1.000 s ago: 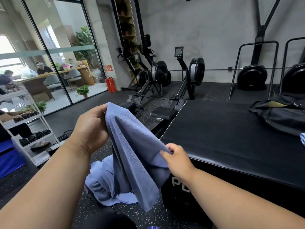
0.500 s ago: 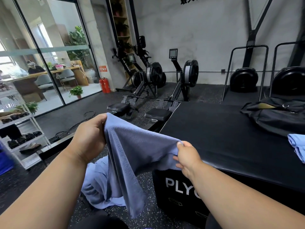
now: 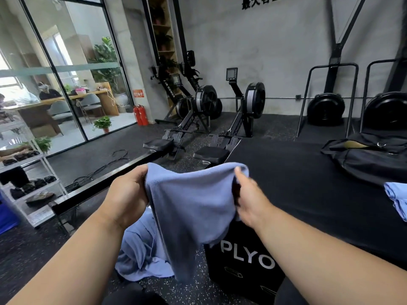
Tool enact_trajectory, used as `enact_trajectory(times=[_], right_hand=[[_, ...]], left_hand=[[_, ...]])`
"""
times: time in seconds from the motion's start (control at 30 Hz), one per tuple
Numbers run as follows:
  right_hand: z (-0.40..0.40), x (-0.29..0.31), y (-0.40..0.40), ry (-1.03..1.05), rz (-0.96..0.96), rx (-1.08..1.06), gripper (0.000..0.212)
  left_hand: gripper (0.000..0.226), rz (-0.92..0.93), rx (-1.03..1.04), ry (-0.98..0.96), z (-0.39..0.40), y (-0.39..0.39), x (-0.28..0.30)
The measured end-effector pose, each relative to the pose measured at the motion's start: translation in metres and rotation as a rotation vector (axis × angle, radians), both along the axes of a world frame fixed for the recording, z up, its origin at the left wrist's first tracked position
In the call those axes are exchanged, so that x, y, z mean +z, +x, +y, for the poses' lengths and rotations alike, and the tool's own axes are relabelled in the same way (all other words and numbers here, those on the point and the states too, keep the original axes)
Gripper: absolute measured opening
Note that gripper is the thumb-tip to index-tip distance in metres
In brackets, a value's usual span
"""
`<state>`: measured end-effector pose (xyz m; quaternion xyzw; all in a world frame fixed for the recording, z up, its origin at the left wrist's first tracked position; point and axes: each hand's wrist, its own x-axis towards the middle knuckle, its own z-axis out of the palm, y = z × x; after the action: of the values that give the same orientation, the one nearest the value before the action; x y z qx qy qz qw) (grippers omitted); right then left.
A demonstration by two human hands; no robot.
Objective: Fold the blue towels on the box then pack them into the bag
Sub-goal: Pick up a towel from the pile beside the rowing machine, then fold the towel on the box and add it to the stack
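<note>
I hold a blue towel [image 3: 191, 208] up in front of me, stretched between both hands. My left hand [image 3: 126, 195] grips its upper left corner and my right hand [image 3: 248, 198] pinches the upper right corner. The towel hangs down over the near left corner of the black plyo box [image 3: 308, 194]. A second blue towel [image 3: 141, 254] lies crumpled on the floor below. A folded blue towel [image 3: 397, 198] rests at the box's right edge. The black bag [image 3: 370, 157] sits at the far right of the box top.
Two rowing machines [image 3: 207, 128] stand beyond the box's far left corner. A white shoe rack [image 3: 28, 179] stands to the left, with a black bar [image 3: 99, 186] running along the floor beside it. A glass wall [image 3: 66, 73] closes the left side.
My right hand has risen and moved right with its corner, so the towel is now spread wide between both hands. My view has turned right, showing more of the box and the folded towel.
</note>
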<state>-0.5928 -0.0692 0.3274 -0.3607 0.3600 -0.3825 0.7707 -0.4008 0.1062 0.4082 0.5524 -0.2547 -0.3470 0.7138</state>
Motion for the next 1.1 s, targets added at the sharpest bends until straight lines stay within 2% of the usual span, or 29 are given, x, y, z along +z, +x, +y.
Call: enact_trajectory(times=[0.1, 0.2, 0.27, 0.3, 0.33, 0.37, 0.43, 0.53, 0.6, 0.7, 0.77, 0.83, 0.97, 1.1], right_hand=[[0.018, -0.022, 0.01, 0.053, 0.068, 0.232, 0.03], [0.012, -0.025, 0.013, 0.09, -0.024, 0.224, 0.015], [0.007, -0.021, 0.011, 0.125, -0.138, 0.171, 0.043], [0.01, -0.022, 0.009, 0.122, -0.121, 0.182, 0.057], [0.019, -0.022, 0.006, 0.089, -0.059, 0.257, 0.06], [0.03, -0.022, 0.004, 0.054, 0.024, 0.351, 0.053], [0.043, -0.026, 0.006, -0.019, 0.058, 0.465, 0.044], [0.028, -0.015, 0.006, -0.053, -0.071, 0.243, 0.082], [0.018, -0.006, -0.002, -0.019, -0.09, 0.199, 0.092], [0.02, -0.003, -0.014, -0.034, -0.08, 0.369, 0.083], [0.015, 0.002, -0.018, -0.102, -0.136, 0.304, 0.076], [0.01, 0.011, -0.02, -0.08, -0.196, 0.246, 0.072], [0.016, -0.002, -0.02, -0.014, -0.133, 0.382, 0.067], [0.004, 0.005, -0.033, -0.039, -0.095, 0.313, 0.064]], left_hand=[[0.032, 0.038, -0.075, -0.02, -0.005, -0.008, 0.0], [0.026, 0.047, -0.135, -0.029, -0.01, -0.011, -0.001], [0.03, 0.034, -0.094, -0.049, -0.011, -0.007, 0.0], [0.033, 0.032, -0.076, -0.064, -0.011, -0.003, 0.0], [0.036, 0.031, -0.053, -0.066, -0.011, -0.001, 0.001], [0.042, 0.029, -0.034, -0.061, -0.012, 0.002, -0.001], [0.049, 0.025, 0.015, -0.029, -0.013, 0.006, -0.009], [0.027, -0.006, 0.105, 0.011, -0.011, 0.015, -0.028], [0.026, -0.037, 0.121, 0.049, -0.008, 0.02, -0.035], [0.019, -0.1, 0.154, 0.096, -0.004, 0.024, -0.046], [0.025, -0.12, 0.188, 0.108, -0.004, 0.024, -0.051], [0.031, -0.132, 0.216, 0.104, -0.002, 0.026, -0.055], [0.02, -0.107, 0.178, 0.067, 0.003, 0.03, -0.059], [0.025, -0.151, 0.185, 0.07, 0.006, 0.03, -0.062]])
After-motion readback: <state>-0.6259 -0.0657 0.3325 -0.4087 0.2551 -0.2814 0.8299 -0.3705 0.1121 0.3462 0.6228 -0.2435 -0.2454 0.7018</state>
